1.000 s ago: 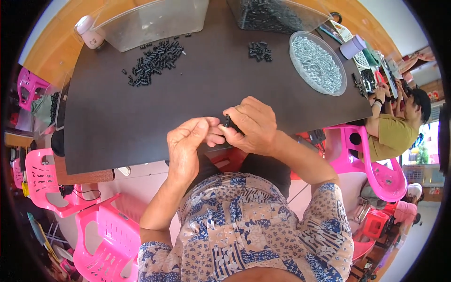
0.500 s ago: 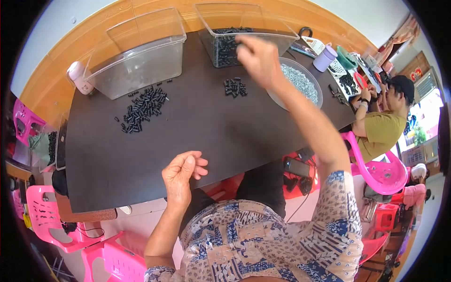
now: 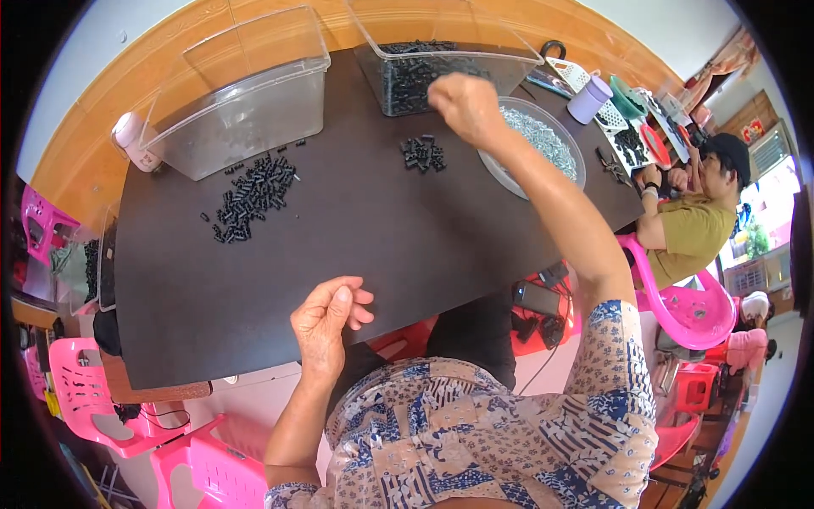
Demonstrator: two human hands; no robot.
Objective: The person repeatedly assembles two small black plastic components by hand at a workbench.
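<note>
Black, short and cylinder-like, the small pieces in the near heap (image 3: 421,153) lie on the dark table top (image 3: 365,220), just below the right hand (image 3: 466,109); more of them fill the bottom of a clear plastic bin (image 3: 515,75) behind it. They look light, stiff and fairly smooth, so each would probably roll if nudged — best taken across its middle, between thumb and fingertip. The right hand is raised in front of that bin, its fingers curled inward and drawn close together; whether they pinch a piece cannot be told. Beside it, a round shallow dish (image 3: 500,172) holds many thin, silvery pins, likely hard and slippery, better picked singly by the shank. Near the table's front edge, the left hand (image 3: 326,318) hangs with its fingers loosely bent and the thumb close to them — its hold, if any, is hidden. Farther left lies a larger heap of black pieces (image 3: 254,197), below a second clear bin (image 3: 275,114). At the right, past a lilac cup (image 3: 587,102), sits a co-worker in an olive shirt (image 3: 697,236).
</note>
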